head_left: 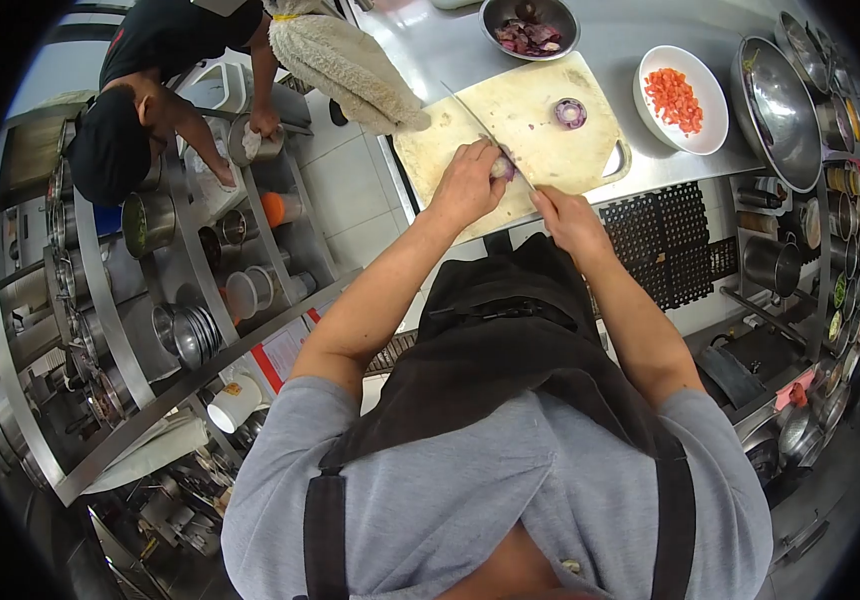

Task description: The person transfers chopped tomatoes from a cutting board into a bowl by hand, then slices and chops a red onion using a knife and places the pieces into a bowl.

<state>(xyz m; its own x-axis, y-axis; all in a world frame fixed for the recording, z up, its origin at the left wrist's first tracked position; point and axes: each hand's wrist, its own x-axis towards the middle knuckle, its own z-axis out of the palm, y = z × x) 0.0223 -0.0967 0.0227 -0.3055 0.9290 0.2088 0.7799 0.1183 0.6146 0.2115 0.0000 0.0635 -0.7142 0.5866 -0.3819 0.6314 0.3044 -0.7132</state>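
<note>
A pale cutting board [530, 125] is set on a steel kitchen counter [450, 45]. A red onion piece [501, 168] is pinned under the curled left hand [467, 185]; a knife [485, 132] is gripped by the right hand [568, 218], its handle hidden.

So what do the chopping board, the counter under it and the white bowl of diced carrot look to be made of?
The chopping board looks like pale plastic, matt, stained and scuffed, though light wood cannot be ruled out. The counter seems to be stainless steel: grey, smooth, with soft reflections. The white bowl looks like glazed ceramic or melamine, being plain white with an even sheen; the view cannot settle which.
</note>
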